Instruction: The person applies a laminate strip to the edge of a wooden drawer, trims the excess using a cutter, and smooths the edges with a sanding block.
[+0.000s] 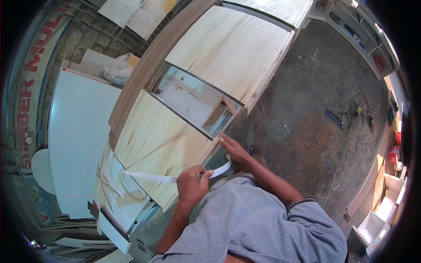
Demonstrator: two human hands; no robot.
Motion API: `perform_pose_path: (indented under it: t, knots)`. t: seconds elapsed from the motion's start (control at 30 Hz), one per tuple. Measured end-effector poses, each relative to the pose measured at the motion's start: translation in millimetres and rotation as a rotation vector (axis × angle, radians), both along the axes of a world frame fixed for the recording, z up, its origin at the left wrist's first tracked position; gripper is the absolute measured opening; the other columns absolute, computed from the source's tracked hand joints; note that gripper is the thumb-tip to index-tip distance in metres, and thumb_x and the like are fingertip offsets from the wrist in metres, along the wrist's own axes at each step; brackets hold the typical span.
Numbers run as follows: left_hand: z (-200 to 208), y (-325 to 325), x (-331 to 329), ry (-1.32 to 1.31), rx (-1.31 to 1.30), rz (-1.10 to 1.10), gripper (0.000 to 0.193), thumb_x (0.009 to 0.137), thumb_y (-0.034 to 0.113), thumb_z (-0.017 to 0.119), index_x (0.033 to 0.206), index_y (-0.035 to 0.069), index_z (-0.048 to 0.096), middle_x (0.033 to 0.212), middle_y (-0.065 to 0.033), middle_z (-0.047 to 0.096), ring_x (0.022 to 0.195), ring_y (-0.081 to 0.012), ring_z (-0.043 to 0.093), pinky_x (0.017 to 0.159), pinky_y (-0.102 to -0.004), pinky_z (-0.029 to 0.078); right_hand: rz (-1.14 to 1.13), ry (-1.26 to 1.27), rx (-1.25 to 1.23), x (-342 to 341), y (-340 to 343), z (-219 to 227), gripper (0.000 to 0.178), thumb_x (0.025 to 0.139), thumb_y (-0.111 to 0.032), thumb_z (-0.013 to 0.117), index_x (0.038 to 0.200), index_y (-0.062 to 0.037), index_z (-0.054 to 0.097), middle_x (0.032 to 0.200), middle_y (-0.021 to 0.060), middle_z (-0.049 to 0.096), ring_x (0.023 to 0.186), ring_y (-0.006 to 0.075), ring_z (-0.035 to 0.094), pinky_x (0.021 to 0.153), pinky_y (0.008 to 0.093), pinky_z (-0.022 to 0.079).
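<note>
A long white strip, like edge banding [151,176], is pinched in my left hand [191,184], between thumb and curled fingers. One end lies out to the left over a pale plywood panel [160,144]; the other curves right, close to my right forearm. My right hand [234,149] rests its outstretched fingers on the near corner of that panel's edge, beside an uncovered compartment [186,94]. Whether anything thin lies under those fingertips cannot be made out. A small wooden frame [219,115] sits inside the compartment.
More plywood panels [230,48] continue along the long cabinet. Offcuts and strips [116,186] lie at its left end, beside a large white board [83,127]. On the floor to the right are a blue power strip [334,117] and cables [349,116]. White drawer boxes [372,228] stand far right.
</note>
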State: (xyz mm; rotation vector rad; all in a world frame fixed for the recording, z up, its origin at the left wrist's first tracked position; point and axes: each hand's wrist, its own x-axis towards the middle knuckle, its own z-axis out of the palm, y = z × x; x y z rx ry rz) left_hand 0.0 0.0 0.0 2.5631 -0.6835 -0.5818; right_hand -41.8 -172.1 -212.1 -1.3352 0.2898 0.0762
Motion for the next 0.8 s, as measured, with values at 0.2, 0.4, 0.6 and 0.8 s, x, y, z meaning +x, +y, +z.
perform_pose_path:
  t: [0.2,0.4,0.6,0.8]
  knots:
    - [7,-18,9,-0.024,-0.052,0.018,0.021,0.087,0.019,0.080,0.081,0.001,0.071,0.071,-0.0126,0.069,0.061,-0.0226,0.065,0.060,-0.0354,0.049,-0.081,0.499,0.129,-41,-25,-67,0.058,0.106,-0.048,0.050,0.146,-0.0065,0.053,0.147,0.0109,0.055,0.137,0.0278,0.051,0.111,0.0423,0.042]
    - [2,-55,19,0.063,-0.014,0.113,0.022,0.086,0.017,0.080,0.080,-0.001,0.070,0.068,-0.0117,0.067,0.058,-0.0210,0.063,0.059,-0.0335,0.049,0.028,0.447,1.023,-30,-38,-38,0.035,0.107,-0.039,0.053,0.119,-0.0088,0.066,0.108,0.0118,0.072,0.106,0.0239,0.070,0.095,0.0407,0.056]
    - [-4,-79,27,-0.024,0.283,0.150,0.028,0.088,0.028,0.077,0.079,0.003,0.068,0.072,-0.0148,0.067,0.064,-0.0326,0.066,0.060,-0.0410,0.049,-0.251,0.511,1.045,-18,-53,-83,0.014,0.100,-0.021,0.068,0.105,-0.0087,0.066,0.091,0.0045,0.070,0.075,0.0157,0.071,0.074,0.0323,0.061]
    - [-9,-115,45,0.128,0.532,0.087,0.041,0.091,0.043,0.071,0.078,0.004,0.068,0.068,-0.0172,0.065,0.065,-0.0378,0.065,0.062,-0.0454,0.048,-0.272,0.613,0.905,4,-62,-93,0.018,0.097,-0.020,0.072,0.104,-0.0051,0.066,0.087,0.0035,0.068,0.072,0.0153,0.069,0.071,0.0311,0.061]
